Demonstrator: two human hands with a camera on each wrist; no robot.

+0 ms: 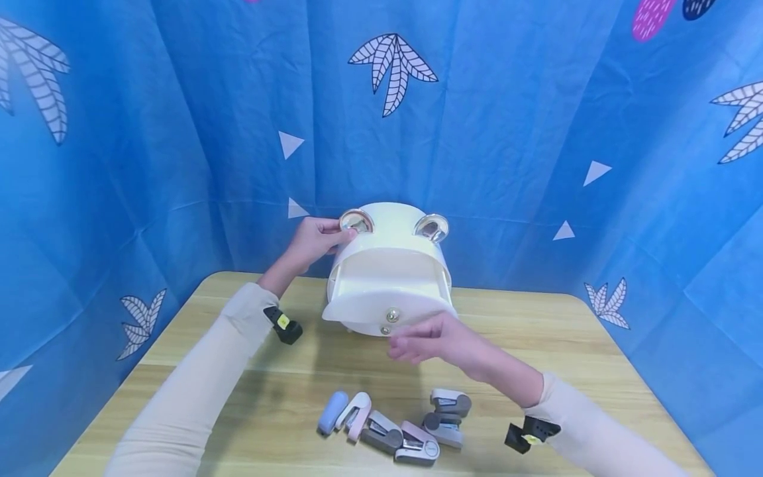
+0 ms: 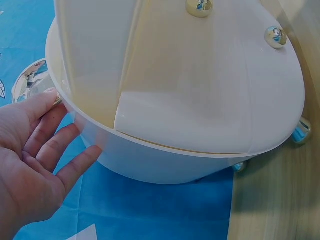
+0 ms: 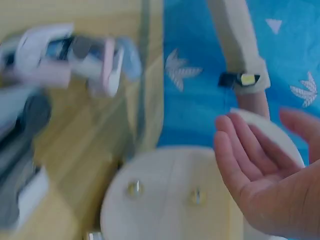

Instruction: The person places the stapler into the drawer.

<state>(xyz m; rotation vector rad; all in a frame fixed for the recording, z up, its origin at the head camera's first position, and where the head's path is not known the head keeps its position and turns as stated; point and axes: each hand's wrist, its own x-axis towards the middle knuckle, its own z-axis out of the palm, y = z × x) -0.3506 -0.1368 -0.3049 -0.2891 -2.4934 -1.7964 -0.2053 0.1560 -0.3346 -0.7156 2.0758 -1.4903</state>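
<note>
A white rounded drawer box [image 1: 390, 225] with shiny gold ears and round knobs stands near the back of the table. Its upper drawer [image 1: 363, 308] is pulled out toward me. At the box's left ear [image 1: 356, 222], my left hand [image 1: 318, 240] pinches with thumb and forefinger; the other fingers spread along the side wall in the left wrist view. My right hand [image 1: 432, 341] hovers just in front of the drawer's lower right, fingers loosely bent, holding nothing. Two knobs [image 3: 135, 188] show on the drawer fronts in the right wrist view, apart from that hand.
Several small staplers lie at the table's front: a blue one [image 1: 332, 412], a white and pink one [image 1: 356, 414], grey ones [image 1: 381, 432] and a pink and white one [image 1: 417, 444]. Two more [image 1: 447, 417] lie farther right. Blue patterned cloth [image 1: 507, 132] hangs around the table.
</note>
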